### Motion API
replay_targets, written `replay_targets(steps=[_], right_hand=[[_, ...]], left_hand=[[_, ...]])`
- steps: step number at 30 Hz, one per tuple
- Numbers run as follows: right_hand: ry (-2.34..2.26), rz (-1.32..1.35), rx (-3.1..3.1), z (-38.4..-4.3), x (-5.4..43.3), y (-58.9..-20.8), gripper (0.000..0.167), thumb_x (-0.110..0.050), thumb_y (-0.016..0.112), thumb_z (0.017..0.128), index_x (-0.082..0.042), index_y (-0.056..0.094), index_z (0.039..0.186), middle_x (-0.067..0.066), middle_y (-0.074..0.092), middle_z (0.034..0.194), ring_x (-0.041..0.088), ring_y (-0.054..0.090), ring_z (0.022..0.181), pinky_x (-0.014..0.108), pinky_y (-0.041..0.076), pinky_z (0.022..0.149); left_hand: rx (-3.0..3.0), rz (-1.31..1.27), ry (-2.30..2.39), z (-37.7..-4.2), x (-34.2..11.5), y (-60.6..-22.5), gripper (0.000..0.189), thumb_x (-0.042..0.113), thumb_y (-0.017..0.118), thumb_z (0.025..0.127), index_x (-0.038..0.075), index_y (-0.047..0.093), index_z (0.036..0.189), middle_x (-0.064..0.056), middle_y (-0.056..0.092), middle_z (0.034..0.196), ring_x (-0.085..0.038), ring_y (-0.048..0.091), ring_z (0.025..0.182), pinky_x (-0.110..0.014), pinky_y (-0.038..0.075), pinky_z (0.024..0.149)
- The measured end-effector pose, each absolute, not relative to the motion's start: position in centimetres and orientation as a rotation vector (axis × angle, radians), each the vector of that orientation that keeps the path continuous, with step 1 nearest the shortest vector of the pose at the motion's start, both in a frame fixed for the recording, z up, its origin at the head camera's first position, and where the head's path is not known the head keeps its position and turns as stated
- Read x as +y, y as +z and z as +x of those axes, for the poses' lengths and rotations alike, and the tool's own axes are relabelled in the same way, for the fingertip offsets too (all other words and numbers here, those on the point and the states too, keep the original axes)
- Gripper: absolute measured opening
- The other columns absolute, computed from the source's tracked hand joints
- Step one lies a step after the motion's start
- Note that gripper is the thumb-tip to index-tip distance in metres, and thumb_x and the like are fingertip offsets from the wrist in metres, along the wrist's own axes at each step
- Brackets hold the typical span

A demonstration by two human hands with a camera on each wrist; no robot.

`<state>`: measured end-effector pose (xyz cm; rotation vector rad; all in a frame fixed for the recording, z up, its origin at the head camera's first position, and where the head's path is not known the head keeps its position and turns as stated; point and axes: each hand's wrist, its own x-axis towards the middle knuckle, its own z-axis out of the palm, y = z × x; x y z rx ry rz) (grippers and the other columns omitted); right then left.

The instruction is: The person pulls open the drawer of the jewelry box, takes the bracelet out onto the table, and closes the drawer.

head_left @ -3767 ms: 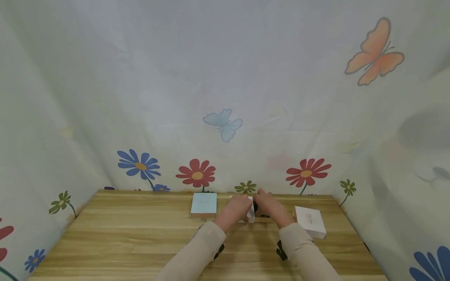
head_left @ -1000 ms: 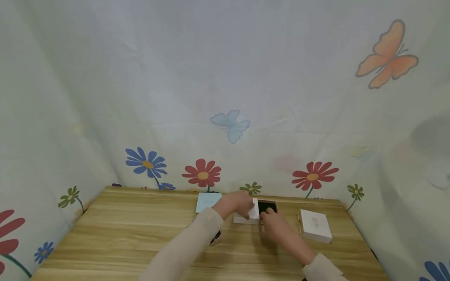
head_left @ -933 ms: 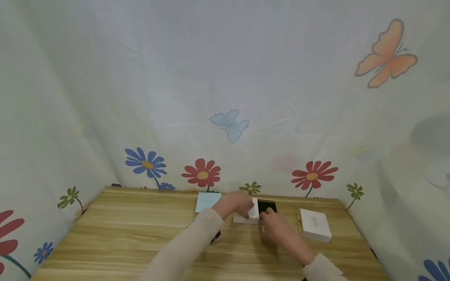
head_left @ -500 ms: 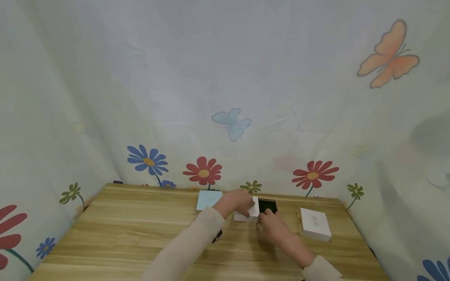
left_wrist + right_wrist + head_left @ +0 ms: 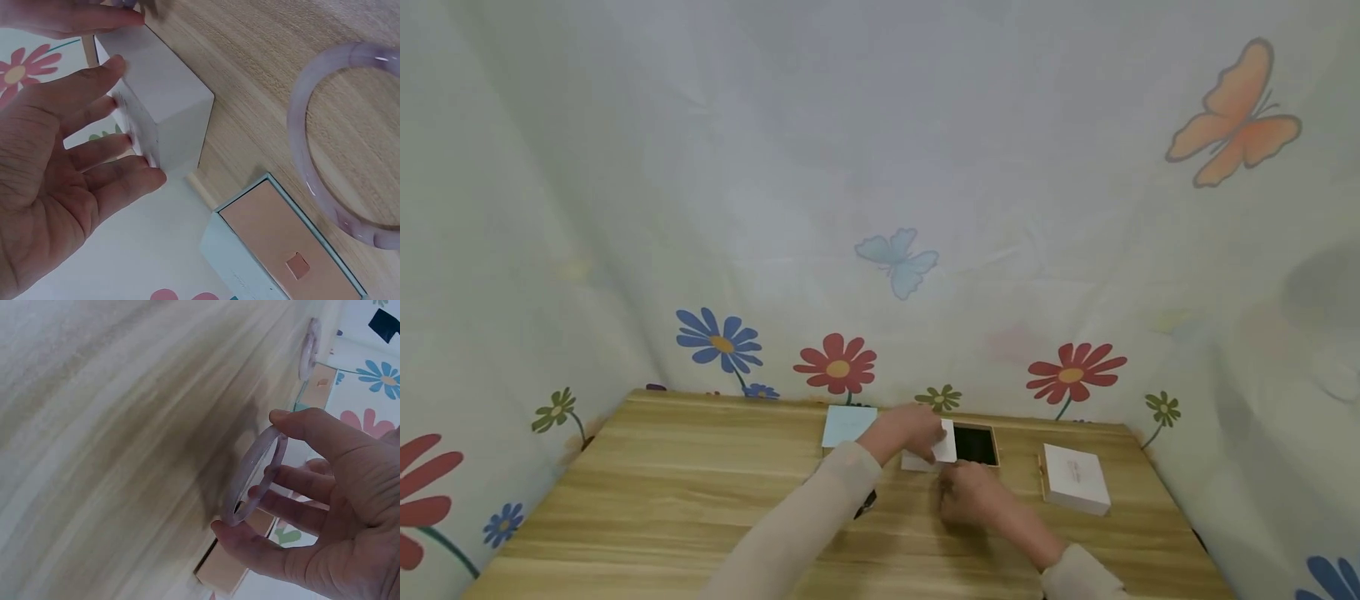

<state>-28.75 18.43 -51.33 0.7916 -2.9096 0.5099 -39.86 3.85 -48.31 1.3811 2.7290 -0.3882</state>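
Note:
My left hand (image 5: 913,429) holds a white drawer box (image 5: 156,81), thumb on one face and fingers on another. Its tray (image 5: 975,446) is slid out to the right and shows a black lining. In front of the box, my right hand (image 5: 973,492) pinches a pale lavender bangle (image 5: 244,469) by its rim between thumb and fingertips. The bangle stands edge-on, close over the table in the right wrist view. A second lavender bangle (image 5: 300,119) lies on the table near the left wrist; in the head view my left forearm hides it.
To the left of the white box stands a pale blue box (image 5: 850,427) with a pinkish-tan inner tray. Another white box (image 5: 1075,477) with small print sits at the right. The wooden table (image 5: 715,467) ends at a flowered curtain (image 5: 760,208) behind.
Over the last second my right hand draws back from the tray's front edge, nearer and slightly left, carrying the bangle. Earlier both hands were at the box. My left hand stays on it.

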Motion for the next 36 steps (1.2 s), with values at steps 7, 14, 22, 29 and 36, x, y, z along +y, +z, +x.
replay_targets(steps=[7, 14, 22, 29, 36], right_hand=[[0.344, 1.006, -2.801, -29.3, 18.7, -52.3, 0.033, -0.015, 0.083, 0.065, -0.005, 0.073, 0.094, 0.009, 0.073, 0.102, 0.019, 0.067, 0.091, 0.03, 0.054, 0.075], [0.244, 1.066, -2.756, -29.3, 18.3, -52.8, 0.039, -0.011, 0.082, 0.066, -0.001, 0.073, 0.103, 0.013, 0.071, 0.11, 0.027, 0.067, 0.104, 0.035, 0.055, 0.085], [0.259, 1.016, -2.778, -29.1, 18.0, -53.3, 0.031, -0.008, 0.081, 0.079, 0.001, 0.073, 0.108, 0.017, 0.069, 0.115, 0.033, 0.065, 0.109, 0.045, 0.053, 0.092], [0.267, 1.025, -2.804, -29.1, 18.0, -53.0, 0.029, -0.008, 0.083, 0.08, -0.004, 0.075, 0.107, 0.012, 0.069, 0.112, 0.029, 0.066, 0.107, 0.044, 0.054, 0.091], [0.277, 1.04, -2.778, -29.0, 18.1, -53.0, 0.025, -0.009, 0.083, 0.081, -0.008, 0.077, 0.106, 0.008, 0.069, 0.108, 0.025, 0.066, 0.104, 0.042, 0.055, 0.088]], left_hand=[[2.73, 1.346, -0.349, -39.8, 3.8, -48.2, 0.037, 0.045, 0.077, 0.089, 0.022, 0.075, 0.119, 0.008, 0.071, 0.099, -0.006, 0.057, 0.081, -0.022, 0.05, 0.074], [2.726, 1.33, -0.316, -39.7, 3.7, -48.2, 0.036, 0.044, 0.077, 0.09, 0.022, 0.075, 0.117, 0.007, 0.071, 0.099, -0.007, 0.058, 0.082, -0.023, 0.05, 0.075], [2.725, 1.34, -0.306, -40.0, 3.9, -48.4, 0.034, 0.043, 0.077, 0.09, 0.02, 0.075, 0.115, 0.006, 0.07, 0.096, -0.008, 0.056, 0.08, -0.024, 0.049, 0.074], [2.721, 1.337, -0.301, -40.1, 4.0, -48.5, 0.039, 0.044, 0.077, 0.09, 0.021, 0.074, 0.121, 0.006, 0.072, 0.1, -0.008, 0.058, 0.082, -0.025, 0.051, 0.078], [2.723, 1.282, -0.272, -39.8, 3.9, -48.0, 0.041, 0.043, 0.077, 0.09, 0.022, 0.074, 0.124, 0.007, 0.071, 0.101, -0.007, 0.059, 0.083, -0.024, 0.052, 0.081]])
